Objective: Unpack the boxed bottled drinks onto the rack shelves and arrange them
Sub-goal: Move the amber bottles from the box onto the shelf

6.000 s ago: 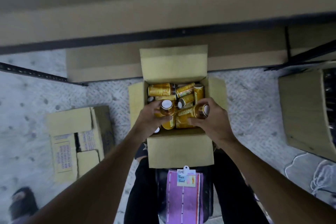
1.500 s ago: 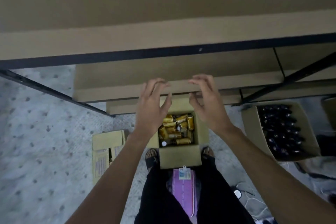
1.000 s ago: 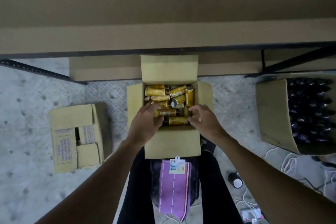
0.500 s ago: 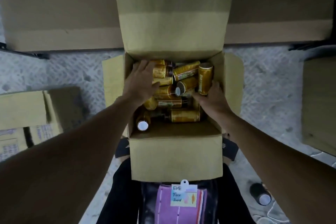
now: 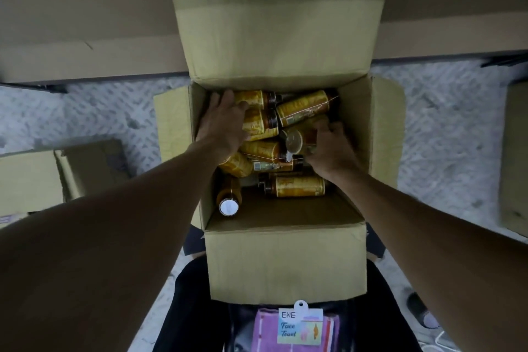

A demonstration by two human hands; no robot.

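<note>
An open cardboard box stands on the floor right below me, flaps spread. Inside lie several yellow-labelled bottles in a loose heap, one upright with a silver cap. My left hand reaches deep into the box's far left corner, fingers curled over a bottle lying there. My right hand is in the right half of the box, its fingers curled round a bottle whose cap end faces me. The rack's lower shelf runs across the top, behind the box.
Another cardboard box sits on the floor at the left, and a box edge shows at the far right. A dark bottle lies on the floor at lower right. A purple face towel hangs at my waist.
From open above the box 1.5 s ago, both hands went down into it. Since half a second ago my right hand has closed round a bottle; my left has reached a little further back.
</note>
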